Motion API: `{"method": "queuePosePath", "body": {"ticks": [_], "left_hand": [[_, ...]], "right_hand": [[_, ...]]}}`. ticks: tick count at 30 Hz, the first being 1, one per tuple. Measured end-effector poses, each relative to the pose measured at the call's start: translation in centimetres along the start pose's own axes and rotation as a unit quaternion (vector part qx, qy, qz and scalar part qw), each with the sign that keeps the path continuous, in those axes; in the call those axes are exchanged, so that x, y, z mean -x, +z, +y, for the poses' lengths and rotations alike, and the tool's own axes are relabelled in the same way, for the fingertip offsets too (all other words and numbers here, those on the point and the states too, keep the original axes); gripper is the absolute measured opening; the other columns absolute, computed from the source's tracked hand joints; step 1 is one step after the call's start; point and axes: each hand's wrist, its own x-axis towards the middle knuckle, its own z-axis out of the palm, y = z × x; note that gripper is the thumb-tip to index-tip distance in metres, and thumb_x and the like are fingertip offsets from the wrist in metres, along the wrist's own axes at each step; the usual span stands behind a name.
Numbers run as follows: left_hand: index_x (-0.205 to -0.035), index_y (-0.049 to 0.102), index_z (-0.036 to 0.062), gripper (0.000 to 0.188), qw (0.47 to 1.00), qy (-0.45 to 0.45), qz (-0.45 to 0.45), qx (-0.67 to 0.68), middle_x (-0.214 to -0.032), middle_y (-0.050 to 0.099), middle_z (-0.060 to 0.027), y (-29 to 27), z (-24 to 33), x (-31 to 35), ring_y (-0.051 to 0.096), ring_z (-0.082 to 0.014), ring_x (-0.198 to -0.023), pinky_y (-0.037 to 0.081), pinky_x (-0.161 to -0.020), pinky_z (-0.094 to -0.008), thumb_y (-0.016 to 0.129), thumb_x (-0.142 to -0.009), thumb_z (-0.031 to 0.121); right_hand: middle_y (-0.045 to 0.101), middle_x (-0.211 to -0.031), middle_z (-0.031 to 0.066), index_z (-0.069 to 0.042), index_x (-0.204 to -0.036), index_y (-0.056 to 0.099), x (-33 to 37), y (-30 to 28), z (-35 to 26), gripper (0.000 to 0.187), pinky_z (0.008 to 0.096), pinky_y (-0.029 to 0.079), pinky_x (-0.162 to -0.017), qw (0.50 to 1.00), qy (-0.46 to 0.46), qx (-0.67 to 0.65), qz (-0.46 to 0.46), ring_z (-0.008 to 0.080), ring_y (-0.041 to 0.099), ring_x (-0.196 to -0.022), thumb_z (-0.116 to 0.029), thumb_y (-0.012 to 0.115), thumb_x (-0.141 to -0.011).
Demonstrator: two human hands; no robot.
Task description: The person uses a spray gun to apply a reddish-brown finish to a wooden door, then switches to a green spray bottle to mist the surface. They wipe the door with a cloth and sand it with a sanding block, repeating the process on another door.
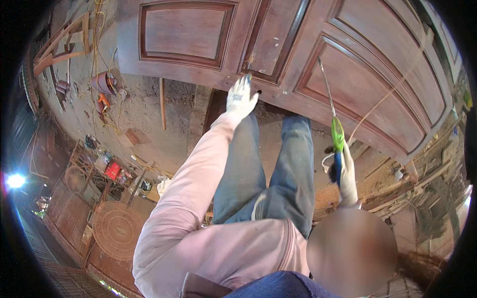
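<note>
A large reddish-brown panelled wooden door (308,94) spans the upper part of the head view, in front of my legs. My left hand (241,98), in a white glove, lies at the door's near edge with its fingers stretched out, close to a small dark hole. Farther right, my gloved right hand (347,171) is closed around a green-bodied tool (338,133) with a long thin metal rod. The rod points up over a door panel; whether its tip touches the wood cannot be told. A blue part shows beneath the green body, at my palm.
A thin yellowish line (385,97) runs across the door's right side. On the left floor are a reddish bucket (103,83), an orange tool (103,103) and yellow cords (95,44). A red box (112,170) sits amid clutter. Wood strips (422,179) lie at right.
</note>
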Motion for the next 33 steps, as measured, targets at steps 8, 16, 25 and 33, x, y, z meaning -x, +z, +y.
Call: {"method": "queuePosePath", "body": {"ticks": [8,16,25,33], "left_hand": [[-0.143,0.032,-0.0063,0.079,0.975,-0.064,0.212,-0.027,-0.147,0.033,-0.0279,9.0,2.0,-8.7,0.035,-0.0419,-0.134,0.028,-0.109,-0.0545,0.059,-0.084,0.039],[-0.136,0.039,-0.009,0.075,0.983,-0.017,0.183,-0.018,-0.141,0.036,-0.0324,9.3,0.0,-5.8,0.035,-0.0461,-0.131,0.024,-0.108,-0.0615,0.061,-0.084,0.04],[-0.137,0.048,0.0105,0.052,0.937,0.331,0.092,-0.054,-0.147,0.04,-0.0105,10.3,0.1,-8.9,0.037,-0.0287,-0.135,0.02,-0.114,-0.0538,0.05,-0.093,0.036],[-0.137,0.049,0.0275,0.059,0.979,0.13,0.111,-0.111,-0.139,0.044,-0.01,6.5,-8.8,-3.7,0.041,-0.0361,-0.126,0.027,-0.101,-0.0625,0.059,-0.082,0.045]], "right_hand": [[0.058,-0.108,0.0027,-0.011,-0.149,0.03,-4.8,2.8,5.9,0.057,0.0177,0.029,-0.042,0.987,0.113,0.0,0.111,-0.0004,0.036,-0.05,-0.033,0.05,-0.1],[0.057,-0.127,0.0186,0.004,-0.142,0.036,-6.6,2.5,9.0,0.051,0.0323,0.043,-0.093,0.974,0.081,0.201,0.071,0.0227,0.056,-0.11,-0.02,0.05,-0.099],[0.052,-0.072,-0.0011,-0.001,-0.127,0.054,-5.2,-0.5,2.7,0.035,0.0244,0.041,-0.052,0.967,0.173,0.153,0.11,0.0072,0.05,-0.058,-0.023,0.048,-0.1],[0.053,-0.088,-0.0039,-0.005,-0.137,0.048,-7.6,1.0,0.5,0.043,0.0186,0.037,-0.058,0.982,0.106,0.092,0.125,0.0038,0.044,-0.068,-0.029,0.048,-0.1]]}}
